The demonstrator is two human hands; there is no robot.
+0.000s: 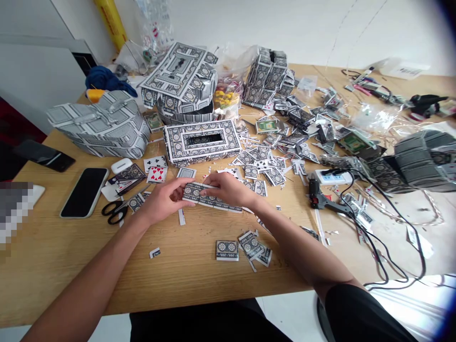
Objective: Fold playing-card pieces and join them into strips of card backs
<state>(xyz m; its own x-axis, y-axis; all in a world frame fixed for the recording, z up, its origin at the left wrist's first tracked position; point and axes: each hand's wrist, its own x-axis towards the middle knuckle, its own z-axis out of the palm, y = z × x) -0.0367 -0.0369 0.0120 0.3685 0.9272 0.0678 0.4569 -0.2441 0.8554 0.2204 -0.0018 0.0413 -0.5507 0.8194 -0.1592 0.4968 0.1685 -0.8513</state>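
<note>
The card strip [213,202] sits above the middle of the bench [167,289], held at its left end by the left hand [166,198], whose fingers and thumb pinch it narrowly, and gripped nearer its middle by the right hand [228,189], whose fingers close over the upper edge. Its right end reaches out below that wrist, so uneven pressure between the two grips could bend the strip or open one of the seams between its panels. A sleeve or forearm swept too low could scatter the small card stack [227,250] and the loose cards [253,248] beside it, and a tug on the black cables [379,256] could drag the glue gun [329,203]. The strip looks like stiff, glossy playing card, its rectangular panels printed with dark rosettes inside pale borders. The same pattern covers the slotted box [203,150] behind the hands, a flat oblong with crisp ridged edges, while the curved basket [103,126] farther left has a rounded, quilted-looking side. The bench top is smooth, pale-grained wood, littered with paper trimmings.
</note>
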